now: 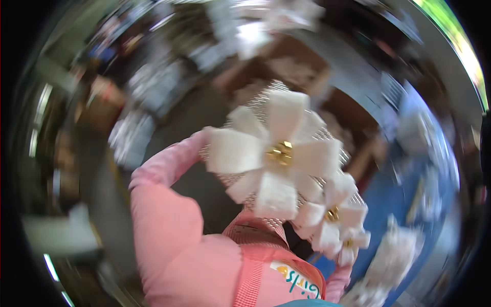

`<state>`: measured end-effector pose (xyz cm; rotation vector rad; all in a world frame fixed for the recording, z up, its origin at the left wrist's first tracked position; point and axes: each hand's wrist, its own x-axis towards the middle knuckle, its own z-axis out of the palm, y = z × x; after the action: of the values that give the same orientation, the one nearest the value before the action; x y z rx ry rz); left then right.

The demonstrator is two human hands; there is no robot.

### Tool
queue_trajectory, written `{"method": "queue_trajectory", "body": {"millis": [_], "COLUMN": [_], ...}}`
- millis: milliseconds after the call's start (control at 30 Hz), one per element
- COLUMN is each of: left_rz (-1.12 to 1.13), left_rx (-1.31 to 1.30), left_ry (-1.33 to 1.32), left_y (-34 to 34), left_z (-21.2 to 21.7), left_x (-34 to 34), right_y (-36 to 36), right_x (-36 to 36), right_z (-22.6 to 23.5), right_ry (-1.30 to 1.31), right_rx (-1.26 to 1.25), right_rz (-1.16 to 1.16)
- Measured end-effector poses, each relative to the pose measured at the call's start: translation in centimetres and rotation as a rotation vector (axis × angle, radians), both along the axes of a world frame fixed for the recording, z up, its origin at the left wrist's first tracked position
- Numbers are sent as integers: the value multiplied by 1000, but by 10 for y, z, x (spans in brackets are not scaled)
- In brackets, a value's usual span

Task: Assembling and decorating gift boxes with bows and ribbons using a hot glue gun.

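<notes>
- Head view — we see a strip of white fabric flowers [286, 169] with gold centres, raised close to the camera, above the pink sleeve [163, 220].
- Both hands are hidden behind the flowers; we cannot tell whether the fingers are clamped or apart.
- Risk, in our judgement — the strip could slip, since we work unseen and the picture is blurred.

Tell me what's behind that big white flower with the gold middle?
Behind the big white flower shows white mesh netting and a pink sleeve reaching up to it. The hand itself is covered, so its fingers cannot be seen.
</notes>
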<state>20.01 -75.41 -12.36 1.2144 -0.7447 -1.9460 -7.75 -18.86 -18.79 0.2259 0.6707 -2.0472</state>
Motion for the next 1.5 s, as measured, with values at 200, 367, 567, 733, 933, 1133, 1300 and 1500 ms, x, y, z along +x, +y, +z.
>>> {"method": "queue_trajectory", "body": {"millis": [200, 367, 567, 733, 933, 1133, 1300, 1500], "left_rz": [439, 505, 510, 581, 690, 749, 739, 787], "left_rx": [-31, 36, 50, 58, -7, 12, 59, 142], "left_ry": [-17, 11, 20, 19, 3, -6, 40, 31], "left_y": [31, 22, -23, -33, -77, -194, -328, -473], "left_z": [26, -8, 5, -4, 1, -18, -65, -149], "left_x": [229, 329, 513, 566, 619, 601, 621, 648], "right_y": [-169, -343, -549, -648, -834, -991, -1167, -1320], "right_x": [-18, 19, 134, 182, 241, 279, 319, 353], "right_z": [-8, -5, 0, -20, -38, -52, -55, -141], "right_ry": [53, 141, 220, 278, 299, 557, 548, 552], "right_rx": [-3, 89, 137, 165, 75, 70, 285, 389], "right_rz": [555, 744, 896, 1092, 1293, 1413, 1468, 1492]}}
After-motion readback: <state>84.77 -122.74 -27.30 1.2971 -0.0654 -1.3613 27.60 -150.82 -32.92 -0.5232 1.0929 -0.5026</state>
